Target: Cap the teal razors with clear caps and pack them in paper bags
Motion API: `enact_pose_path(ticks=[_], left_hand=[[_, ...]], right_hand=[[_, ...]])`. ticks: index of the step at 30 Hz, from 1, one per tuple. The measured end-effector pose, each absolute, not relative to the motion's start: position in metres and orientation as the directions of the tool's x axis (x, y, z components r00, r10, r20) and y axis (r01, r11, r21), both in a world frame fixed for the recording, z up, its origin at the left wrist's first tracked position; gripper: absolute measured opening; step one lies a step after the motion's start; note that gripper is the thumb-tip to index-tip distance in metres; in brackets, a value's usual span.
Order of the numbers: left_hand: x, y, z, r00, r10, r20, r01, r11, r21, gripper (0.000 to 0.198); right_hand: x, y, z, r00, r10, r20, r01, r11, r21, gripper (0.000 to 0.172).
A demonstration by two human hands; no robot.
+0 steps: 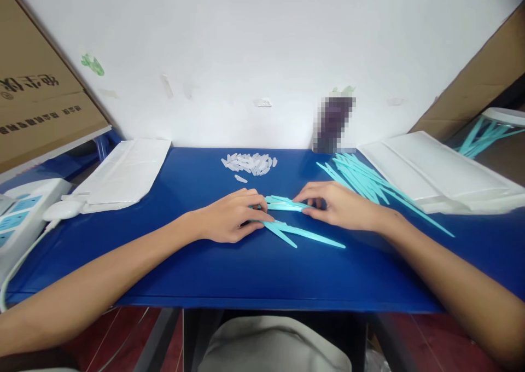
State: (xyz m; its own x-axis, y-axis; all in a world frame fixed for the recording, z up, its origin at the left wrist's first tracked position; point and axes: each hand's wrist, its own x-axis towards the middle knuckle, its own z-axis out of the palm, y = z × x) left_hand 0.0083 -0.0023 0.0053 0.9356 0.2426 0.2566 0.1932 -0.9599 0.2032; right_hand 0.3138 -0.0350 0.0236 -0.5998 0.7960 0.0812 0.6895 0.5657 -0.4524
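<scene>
My left hand (233, 214) is closed, thumb and fingers pinching the ends of slim turquoise plastic sticks (309, 234), which look like eyebrow razors. Two of these fan out to the right, low over the blue table. Just above them, a few more turquoise sticks (283, 204) span the gap between both hands. My right hand (346, 203) pinches the right end of that upper group between thumb and fingers. Fingers hide the stick ends, so their exact number cannot be told. Behind my left hand lies a heap of small whitish translucent pieces (252, 164), with one piece (240, 179) apart in front.
Loose turquoise sticks (365, 180) lie piled behind my right hand. White packets (123, 169) and more white packets (435, 169) flank the blue table (254, 279). A power strip (24, 213) with a cable is at left. A dark pixelated object (334, 123) leans against the wall.
</scene>
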Motion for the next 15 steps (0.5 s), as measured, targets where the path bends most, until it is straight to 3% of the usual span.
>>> enact_pose_path(ticks=[9, 15], left_hand=[[0.008, 0.002, 0.000, 0.933, 0.246, 0.264, 0.212, -0.966, 0.151, 0.032], [0.000, 0.002, 0.017, 0.945, 0.259, 0.199, 0.215, -0.952, 0.220, 0.026]], right_hand=[[0.310, -0.045, 0.029, -0.678, 0.735, -0.013, 0.658, 0.599, -0.457, 0.044], [0.310, -0.044, 0.030, -0.690, 0.722, -0.054, 0.653, 0.588, -0.477, 0.050]])
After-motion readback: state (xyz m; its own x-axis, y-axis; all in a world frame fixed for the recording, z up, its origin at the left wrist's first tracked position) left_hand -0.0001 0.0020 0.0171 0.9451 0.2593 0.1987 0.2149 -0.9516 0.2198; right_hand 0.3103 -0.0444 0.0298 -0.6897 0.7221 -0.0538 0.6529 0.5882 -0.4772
